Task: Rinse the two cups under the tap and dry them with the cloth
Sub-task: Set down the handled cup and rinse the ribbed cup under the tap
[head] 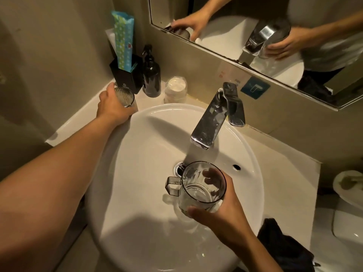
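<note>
My right hand (220, 211) has its grip round the clear handled glass mug (202, 186) under the chrome tap (211, 122), rinsing seemingly underway. My left hand (112, 104) grips the ribbed glass tumbler (124, 97) on the worktop (78, 122); the dark cloth (284, 246) lies unused, so drying remains.

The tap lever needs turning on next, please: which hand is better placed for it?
Left. The right hand holds the handled cup over the basin below the spout; the left hand only rests on the ribbed cup on the counter.

Black pump bottle (151, 78), perhaps soap.
</note>
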